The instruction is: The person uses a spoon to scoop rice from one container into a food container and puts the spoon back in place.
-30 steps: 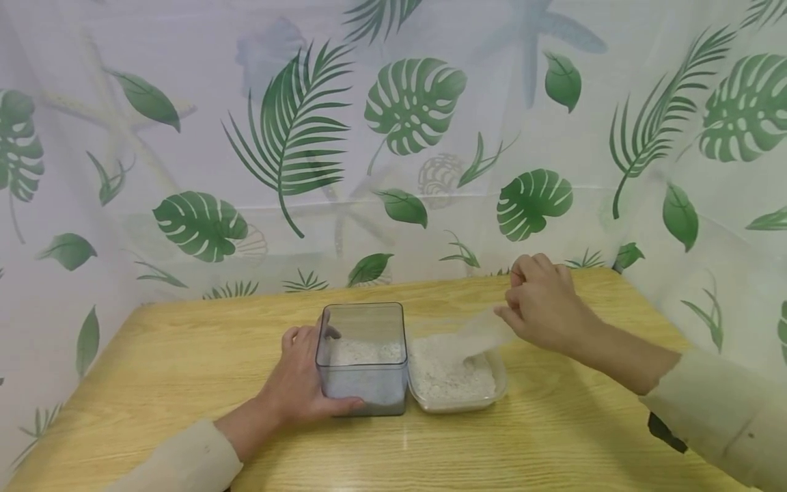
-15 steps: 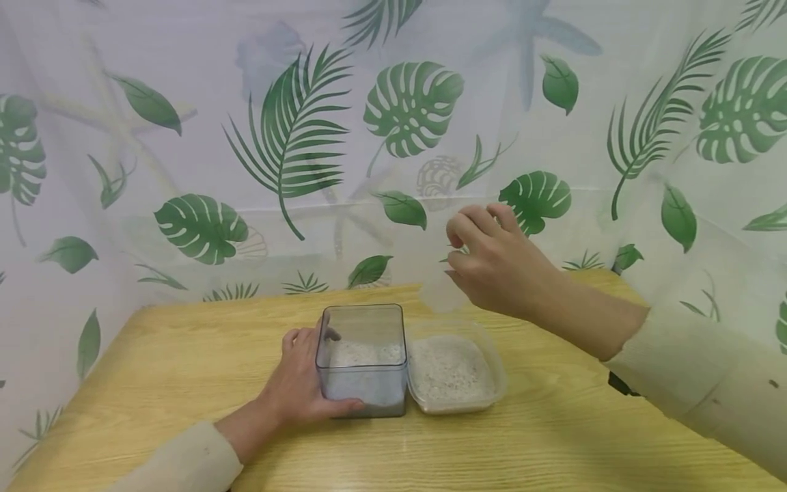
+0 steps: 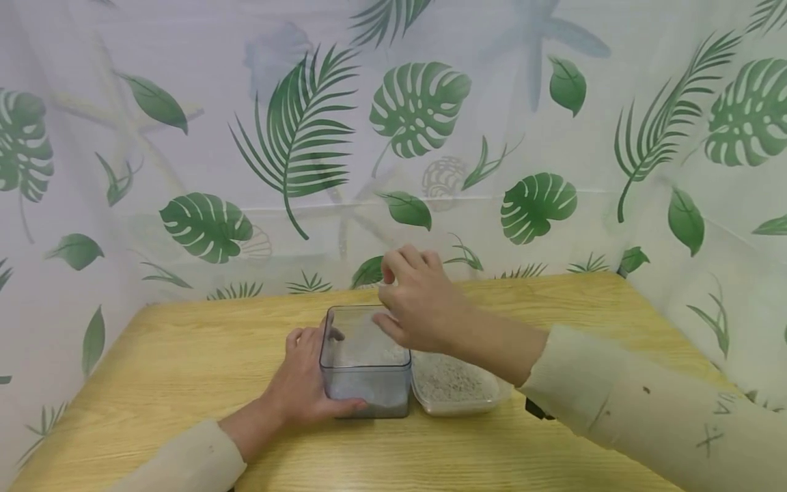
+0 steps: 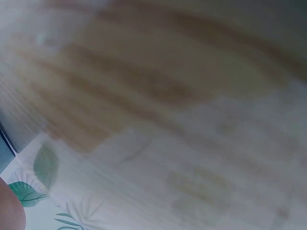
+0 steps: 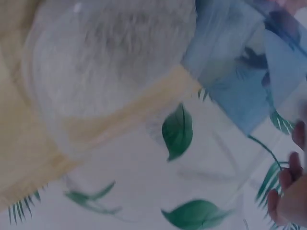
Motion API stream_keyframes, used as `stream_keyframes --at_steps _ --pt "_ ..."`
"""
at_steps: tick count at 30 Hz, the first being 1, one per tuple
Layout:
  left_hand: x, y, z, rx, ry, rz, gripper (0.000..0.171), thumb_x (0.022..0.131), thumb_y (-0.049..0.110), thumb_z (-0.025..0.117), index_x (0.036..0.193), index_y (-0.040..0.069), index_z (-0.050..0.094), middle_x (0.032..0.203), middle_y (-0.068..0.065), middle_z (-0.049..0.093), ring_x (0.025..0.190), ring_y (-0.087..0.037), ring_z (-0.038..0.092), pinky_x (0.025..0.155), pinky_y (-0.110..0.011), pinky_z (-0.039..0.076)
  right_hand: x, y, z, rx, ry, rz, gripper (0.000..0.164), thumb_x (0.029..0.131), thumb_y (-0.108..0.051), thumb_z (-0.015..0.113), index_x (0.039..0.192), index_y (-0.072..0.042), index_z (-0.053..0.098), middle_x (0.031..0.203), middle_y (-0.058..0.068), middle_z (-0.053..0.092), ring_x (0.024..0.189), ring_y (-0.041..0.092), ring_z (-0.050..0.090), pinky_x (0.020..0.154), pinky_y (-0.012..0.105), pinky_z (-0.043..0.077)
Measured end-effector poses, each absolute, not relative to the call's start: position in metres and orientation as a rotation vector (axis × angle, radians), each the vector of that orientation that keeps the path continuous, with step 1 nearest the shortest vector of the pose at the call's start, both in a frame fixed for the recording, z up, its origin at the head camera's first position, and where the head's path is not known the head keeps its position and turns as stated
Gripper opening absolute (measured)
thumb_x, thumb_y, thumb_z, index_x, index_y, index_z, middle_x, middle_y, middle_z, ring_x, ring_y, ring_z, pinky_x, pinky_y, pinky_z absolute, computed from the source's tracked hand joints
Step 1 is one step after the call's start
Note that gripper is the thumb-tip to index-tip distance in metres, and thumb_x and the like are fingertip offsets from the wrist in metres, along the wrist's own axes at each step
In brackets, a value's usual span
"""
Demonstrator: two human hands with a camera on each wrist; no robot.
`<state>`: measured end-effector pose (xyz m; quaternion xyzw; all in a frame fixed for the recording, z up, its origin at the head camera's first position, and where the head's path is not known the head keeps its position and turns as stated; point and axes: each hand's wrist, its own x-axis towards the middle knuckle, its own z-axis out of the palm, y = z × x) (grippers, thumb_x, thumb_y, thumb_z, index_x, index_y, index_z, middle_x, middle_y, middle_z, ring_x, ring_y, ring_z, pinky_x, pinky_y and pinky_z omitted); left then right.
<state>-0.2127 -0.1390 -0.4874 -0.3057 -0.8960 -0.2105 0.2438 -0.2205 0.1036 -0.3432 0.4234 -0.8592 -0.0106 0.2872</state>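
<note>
A square clear grey-blue plastic container [image 3: 384,391] stands on the table with pale grains inside. My left hand [image 3: 301,386] grips its left side, thumb along the front wall and fingers round the back. Above its opening, my right hand [image 3: 424,301] pinches a translucent whitish scoop [image 3: 359,335], which reaches down into the container and is partly hidden by the hand. Close against the container's right side sits a shallow clear tub [image 3: 458,411] of greyish granules [image 3: 451,379]. The right wrist view shows the granules [image 5: 129,43] and the square container [image 5: 225,52] side by side.
Everything stands on a wood-grain table [image 3: 203,362]. A white curtain [image 3: 332,273] with green leaf prints hangs behind the table's back edge. My right forearm crosses over the tub's back right corner. The left wrist view is mostly blurred.
The right hand has lifted the scoop out of the granules in the tub, then moved left and down over the square container. The left hand keeps its hold on the container.
</note>
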Motion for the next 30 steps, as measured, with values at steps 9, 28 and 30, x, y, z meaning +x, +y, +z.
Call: stream_keyframes --at_steps 9,28,30 --pt "-0.21 -0.132 -0.488 -0.842 -2.466 -0.589 0.131 0.065 0.089 0.062 0.153 0.0 0.022 0.121 -0.004 0.055 0.11 -0.021 0.05 0.102 -0.05 0.024 -0.216 0.117 -0.366 1.143 -2.672 0.279 0.03 0.102 -0.037 0.054 0.08 -0.024 0.068 0.112 0.001 0.052 0.102 0.021 0.041 0.082 0.042 0.032" --pt "-0.215 -0.136 -0.488 -0.835 -2.483 -0.631 0.132 0.059 0.085 0.071 0.151 0.002 0.024 0.128 -0.002 0.053 0.115 -0.02 0.049 0.104 -0.049 0.022 -0.236 0.267 -0.419 0.65 -2.608 0.345 0.032 0.102 -0.025 0.056 0.122 -0.003 0.067 0.137 0.023 0.057 0.128 0.045 0.05 0.099 0.067 0.037" --pt "-0.216 -0.138 -0.487 -0.847 -2.505 -0.608 0.137 0.058 0.083 0.074 0.155 0.004 0.019 0.135 -0.003 0.052 0.12 -0.022 0.049 0.105 -0.05 0.023 -0.235 0.281 -0.43 0.591 -2.657 0.325 0.038 0.102 -0.026 0.053 0.129 -0.001 0.063 0.144 0.027 0.05 0.131 0.048 0.046 0.1 0.069 0.036"
